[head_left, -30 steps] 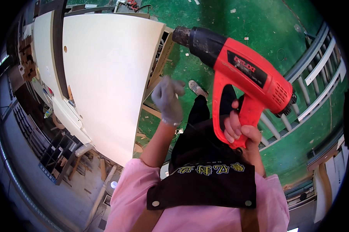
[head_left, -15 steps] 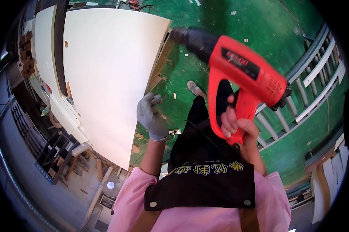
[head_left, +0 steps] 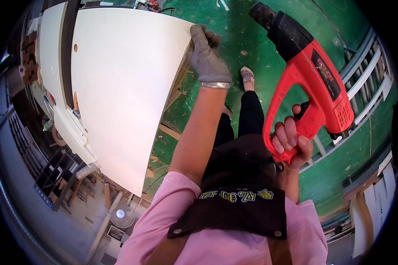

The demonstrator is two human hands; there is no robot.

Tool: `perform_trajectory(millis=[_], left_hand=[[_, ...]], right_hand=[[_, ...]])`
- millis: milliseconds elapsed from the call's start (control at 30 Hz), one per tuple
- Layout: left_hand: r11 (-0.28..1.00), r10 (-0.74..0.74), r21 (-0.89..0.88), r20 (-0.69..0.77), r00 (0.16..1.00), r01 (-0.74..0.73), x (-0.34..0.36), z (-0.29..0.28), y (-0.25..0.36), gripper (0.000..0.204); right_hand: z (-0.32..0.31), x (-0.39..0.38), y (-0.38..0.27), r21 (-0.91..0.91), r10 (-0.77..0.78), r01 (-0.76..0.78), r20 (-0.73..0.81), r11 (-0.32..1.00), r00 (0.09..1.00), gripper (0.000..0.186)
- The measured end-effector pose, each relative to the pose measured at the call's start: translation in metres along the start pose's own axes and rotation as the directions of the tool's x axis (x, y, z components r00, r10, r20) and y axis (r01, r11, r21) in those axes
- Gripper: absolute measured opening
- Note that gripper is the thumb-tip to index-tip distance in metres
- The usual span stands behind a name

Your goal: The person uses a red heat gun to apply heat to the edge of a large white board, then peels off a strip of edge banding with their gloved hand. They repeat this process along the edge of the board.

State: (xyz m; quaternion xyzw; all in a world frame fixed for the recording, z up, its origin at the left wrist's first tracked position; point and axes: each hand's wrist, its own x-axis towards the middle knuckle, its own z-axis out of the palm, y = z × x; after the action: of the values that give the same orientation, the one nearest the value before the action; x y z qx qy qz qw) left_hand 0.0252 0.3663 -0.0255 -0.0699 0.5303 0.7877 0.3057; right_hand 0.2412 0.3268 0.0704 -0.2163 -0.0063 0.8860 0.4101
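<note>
In my right hand (head_left: 291, 139), which is bare, a red heat gun (head_left: 324, 88) with a black nozzle is held by its handle. Its nozzle points up and to the left, away from the panel. A large white panel (head_left: 124, 84) lies flat at the left, with a small round hole near its far left side. My left hand (head_left: 208, 55), in a grey glove, is at the panel's far right corner. Its thumb lies along the edge and the fingers curl round the corner; what the fingertips touch is hidden.
Along the right side stands a grey metal roller rack (head_left: 362, 84). Wooden strips (head_left: 170, 131) show beneath the panel's right edge over the green floor (head_left: 234, 39). A dark compartment shelf (head_left: 60, 176) and a round fan (head_left: 122, 215) are at the lower left.
My left hand has moved up and away from me, from the panel's near right side to its far corner. The heat gun has swung right, its nozzle leaving the panel's edge.
</note>
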Motion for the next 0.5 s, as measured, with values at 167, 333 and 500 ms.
perform_trajectory(millis=[167, 333, 500], left_hand=[[0.994, 0.044, 0.101, 0.023, 0.999, -0.046, 0.0, -0.004, -0.001, 0.038], [0.996, 0.092, -0.011, 0.129, 0.987, -0.091, 0.005, -0.011, -0.009, 0.026], [0.983, -0.065, -0.156, 0.198, 0.978, 0.097, -0.001, -0.016, 0.001, 0.022]], right_hand=[[-0.001, -0.001, 0.0, 0.017, -0.014, 0.014, -0.021, 1.0, 1.0, 0.055], [-0.003, -0.001, -0.002, 0.012, -0.023, 0.023, -0.024, 1.0, 0.999, 0.055], [-0.003, -0.001, -0.002, 0.003, -0.021, 0.021, -0.025, 1.0, 0.999, 0.055]])
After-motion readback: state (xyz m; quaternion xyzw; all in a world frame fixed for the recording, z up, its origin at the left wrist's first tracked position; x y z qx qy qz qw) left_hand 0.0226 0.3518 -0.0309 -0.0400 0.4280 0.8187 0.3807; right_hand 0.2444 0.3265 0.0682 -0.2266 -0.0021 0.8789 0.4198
